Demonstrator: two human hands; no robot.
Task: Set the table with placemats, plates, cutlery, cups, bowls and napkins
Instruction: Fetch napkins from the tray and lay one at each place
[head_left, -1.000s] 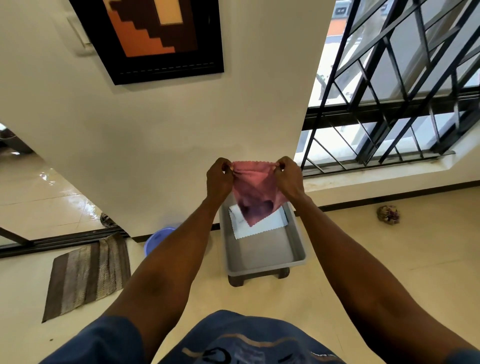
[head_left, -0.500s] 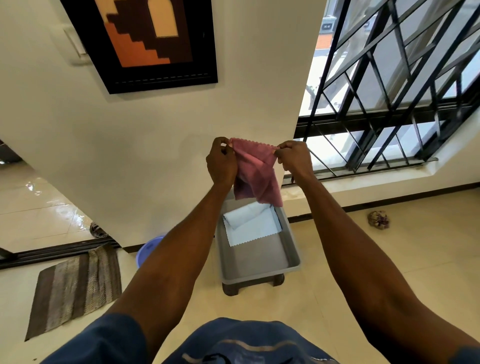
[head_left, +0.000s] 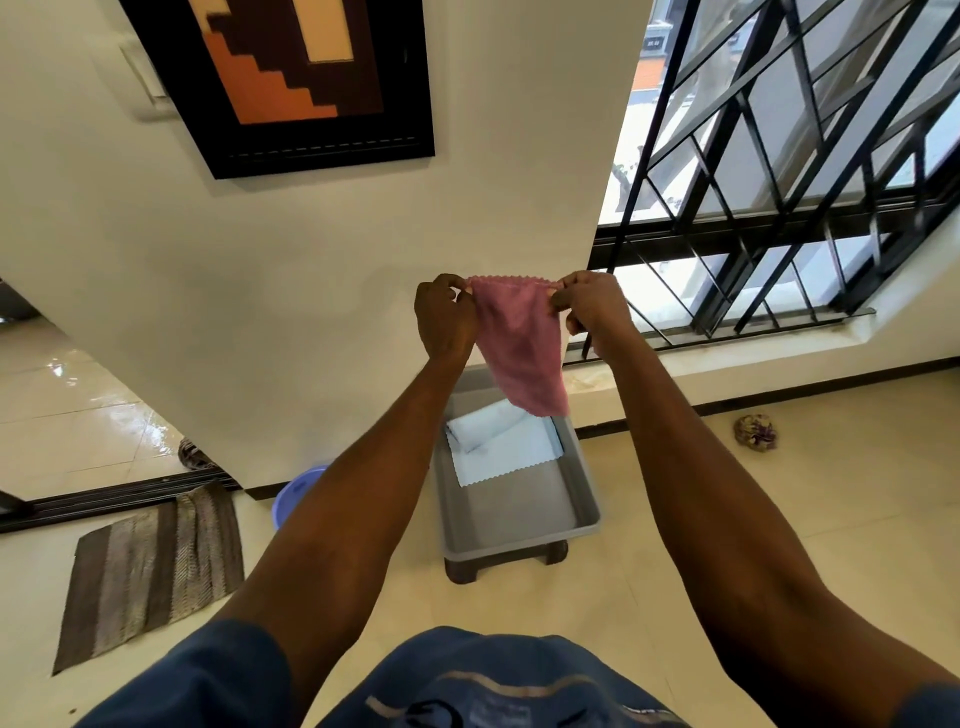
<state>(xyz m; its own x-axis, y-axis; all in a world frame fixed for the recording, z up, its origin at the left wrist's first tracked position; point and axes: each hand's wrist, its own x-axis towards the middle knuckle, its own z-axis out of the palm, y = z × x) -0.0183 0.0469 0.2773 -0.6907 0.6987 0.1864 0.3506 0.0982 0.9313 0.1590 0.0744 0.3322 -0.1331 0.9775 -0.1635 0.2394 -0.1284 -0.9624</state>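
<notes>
Basically, the fingertips are doing all the work: left hand (head_left: 445, 317) pinches one top corner of the pink napkin (head_left: 519, 345) btwn thumb and curled fingers, right hand (head_left: 592, 306) pinches the other corner the same way. Top edge is pulled fairly taut btwn the two hands; rest of the cloth hangs down in a loose point, in the air, touching nothing else.

Below it, the grey tray (head_left: 519, 540) sits on a low dark stool on the floor, near the wall. Inside, toward the far end, lies a white napkin (head_left: 501, 444), partly folded or rolled over itself. The pink cloth's tip hangs above the tray's far end, not touching the white one as far as I can tell.

Progress, judged from this view: very early. No table visible, no placemats, plates, cutlery, cups or bowls in sight. Only napkins are in play, w/ one in hand being spread or readied for folding and one left in the tray. So pretty much everything is left: both napkins have to reach a table, and all other items have to be fetched and laid.

Farther out: striped mat (head_left: 150, 566) and a blue basin (head_left: 296, 493) on the floor at left, barred window at right.
</notes>
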